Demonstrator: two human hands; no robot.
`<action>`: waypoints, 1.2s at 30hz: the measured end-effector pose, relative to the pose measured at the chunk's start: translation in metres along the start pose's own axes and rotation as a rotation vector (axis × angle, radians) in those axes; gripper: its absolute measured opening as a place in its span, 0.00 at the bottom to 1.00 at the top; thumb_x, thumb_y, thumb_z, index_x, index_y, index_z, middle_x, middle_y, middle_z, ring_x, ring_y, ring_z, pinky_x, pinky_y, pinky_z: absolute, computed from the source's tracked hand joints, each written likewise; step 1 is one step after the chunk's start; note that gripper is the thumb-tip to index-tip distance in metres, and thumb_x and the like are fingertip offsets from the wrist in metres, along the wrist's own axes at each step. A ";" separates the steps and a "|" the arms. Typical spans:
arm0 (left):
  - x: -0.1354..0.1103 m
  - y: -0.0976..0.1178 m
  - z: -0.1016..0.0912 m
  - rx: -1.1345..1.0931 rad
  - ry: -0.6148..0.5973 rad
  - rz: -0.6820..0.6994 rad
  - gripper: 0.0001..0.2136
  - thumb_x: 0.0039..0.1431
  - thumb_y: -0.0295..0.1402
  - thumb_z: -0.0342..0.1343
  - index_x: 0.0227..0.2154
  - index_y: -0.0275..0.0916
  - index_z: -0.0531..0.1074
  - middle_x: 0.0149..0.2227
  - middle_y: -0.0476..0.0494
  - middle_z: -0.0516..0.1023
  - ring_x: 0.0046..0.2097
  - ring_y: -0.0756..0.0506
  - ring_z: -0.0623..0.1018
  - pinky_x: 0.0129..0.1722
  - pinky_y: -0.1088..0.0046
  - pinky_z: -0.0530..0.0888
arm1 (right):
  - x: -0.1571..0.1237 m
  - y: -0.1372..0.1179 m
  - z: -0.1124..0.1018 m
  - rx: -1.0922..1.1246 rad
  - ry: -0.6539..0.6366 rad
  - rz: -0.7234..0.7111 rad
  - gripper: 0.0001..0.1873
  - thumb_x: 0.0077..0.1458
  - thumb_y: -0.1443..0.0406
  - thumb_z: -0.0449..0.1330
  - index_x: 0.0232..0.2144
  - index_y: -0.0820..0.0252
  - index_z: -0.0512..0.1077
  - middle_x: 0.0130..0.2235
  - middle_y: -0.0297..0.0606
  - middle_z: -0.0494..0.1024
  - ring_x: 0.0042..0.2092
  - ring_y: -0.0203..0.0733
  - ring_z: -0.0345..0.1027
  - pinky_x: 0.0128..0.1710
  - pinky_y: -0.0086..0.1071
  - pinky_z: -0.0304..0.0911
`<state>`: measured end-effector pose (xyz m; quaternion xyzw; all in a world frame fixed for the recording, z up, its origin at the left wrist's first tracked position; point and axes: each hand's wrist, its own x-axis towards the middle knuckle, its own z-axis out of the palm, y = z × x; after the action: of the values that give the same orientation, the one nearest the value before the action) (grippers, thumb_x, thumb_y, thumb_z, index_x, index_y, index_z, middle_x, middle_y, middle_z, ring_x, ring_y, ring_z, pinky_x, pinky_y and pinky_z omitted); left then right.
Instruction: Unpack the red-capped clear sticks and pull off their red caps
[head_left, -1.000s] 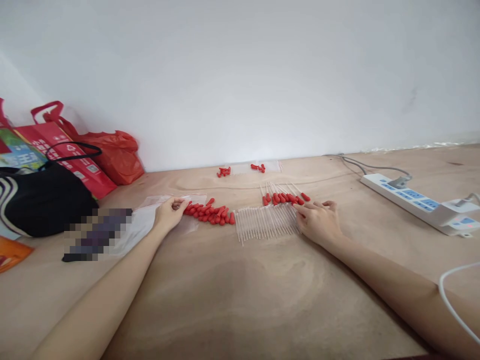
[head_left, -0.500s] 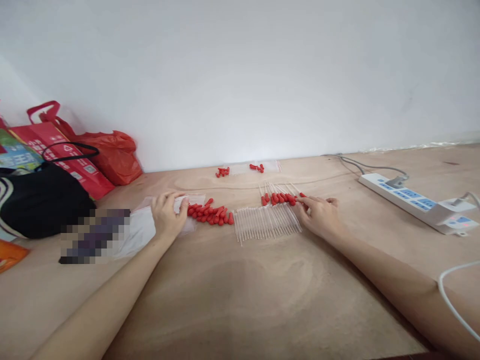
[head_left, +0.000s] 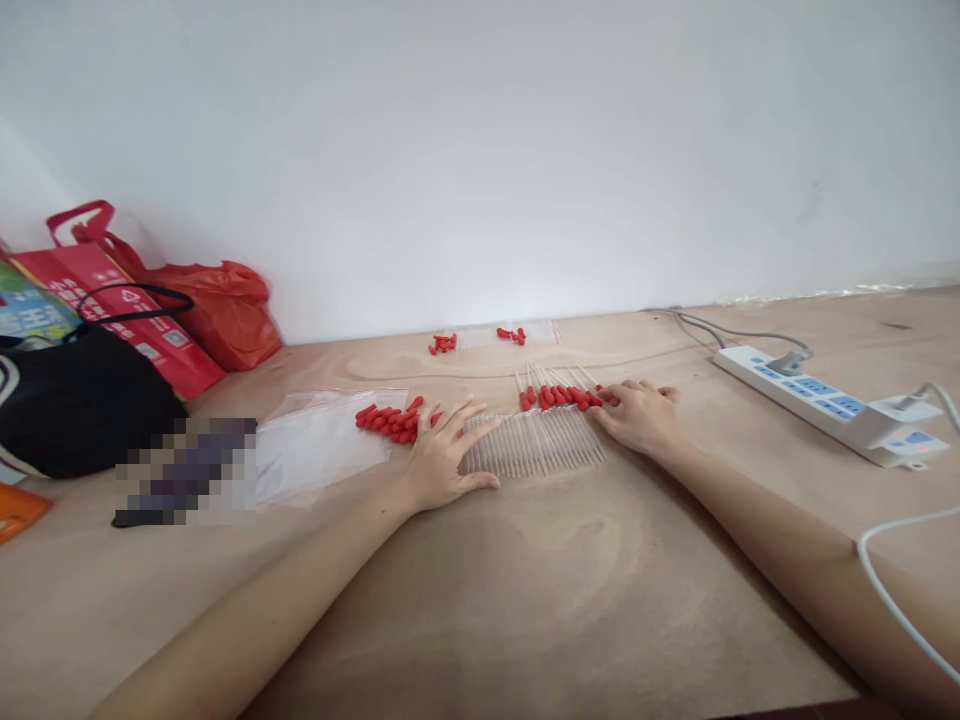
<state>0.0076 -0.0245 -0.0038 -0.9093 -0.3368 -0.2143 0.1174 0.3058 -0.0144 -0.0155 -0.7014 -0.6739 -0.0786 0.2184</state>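
My left hand lies palm down with fingers spread, covering the left end of a row of thin clear tubes and part of a pile of red rubber bulbs. Curled at the right end of the row, my right hand has its thumb and forefinger closed on a red bulb, partly hidden by the fingers. Beyond the row lie several tubes with red bulbs on their ends, their bare ends pointing toward the wall.
A clear zip bag lies left of the pile. Toward the wall are small bulb groups and another clear bag. A power strip with cables stands right; a red plastic bag and a black bag stand left.
My left hand has moved right from the clear bag and the pile's left end to the tubes' left end, its fingers spreading. My right hand stays nearly in place.
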 end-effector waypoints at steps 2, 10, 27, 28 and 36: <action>-0.001 -0.006 0.000 0.004 0.011 -0.002 0.31 0.47 0.55 0.50 0.51 0.44 0.62 0.53 0.38 0.65 0.57 0.36 0.59 0.55 0.50 0.44 | 0.001 0.001 0.002 -0.034 -0.026 0.012 0.17 0.49 0.53 0.50 0.34 0.54 0.73 0.34 0.39 0.75 0.39 0.45 0.62 0.40 0.42 0.45; -0.005 -0.012 -0.007 0.019 0.014 0.032 0.34 0.43 0.57 0.51 0.51 0.43 0.63 0.52 0.36 0.66 0.57 0.35 0.59 0.55 0.50 0.43 | 0.000 0.000 0.004 -0.039 0.005 0.025 0.16 0.51 0.57 0.48 0.31 0.55 0.74 0.30 0.39 0.75 0.37 0.44 0.63 0.39 0.41 0.45; -0.007 0.016 -0.013 0.073 0.283 0.108 0.12 0.57 0.36 0.50 0.43 0.42 0.69 0.38 0.45 0.77 0.43 0.44 0.73 0.49 0.59 0.54 | -0.044 -0.062 -0.013 0.468 0.093 -0.597 0.10 0.54 0.62 0.51 0.34 0.54 0.73 0.30 0.33 0.74 0.34 0.36 0.60 0.39 0.35 0.45; -0.007 0.018 -0.014 0.061 0.287 0.127 0.09 0.57 0.35 0.51 0.40 0.42 0.70 0.33 0.48 0.78 0.39 0.46 0.74 0.48 0.61 0.55 | -0.046 -0.064 -0.013 0.481 0.090 -0.618 0.10 0.54 0.63 0.51 0.34 0.54 0.72 0.30 0.33 0.73 0.34 0.36 0.60 0.38 0.35 0.45; -0.006 0.024 -0.011 0.068 0.272 0.160 0.06 0.58 0.30 0.49 0.31 0.40 0.70 0.22 0.53 0.73 0.27 0.52 0.69 0.37 0.67 0.58 | -0.049 -0.072 -0.006 0.364 0.203 -0.704 0.13 0.51 0.57 0.55 0.38 0.54 0.71 0.35 0.35 0.73 0.37 0.37 0.61 0.42 0.37 0.45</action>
<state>0.0164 -0.0498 0.0011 -0.8913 -0.2515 -0.3139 0.2092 0.2330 -0.0613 -0.0156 -0.3668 -0.8507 -0.0967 0.3640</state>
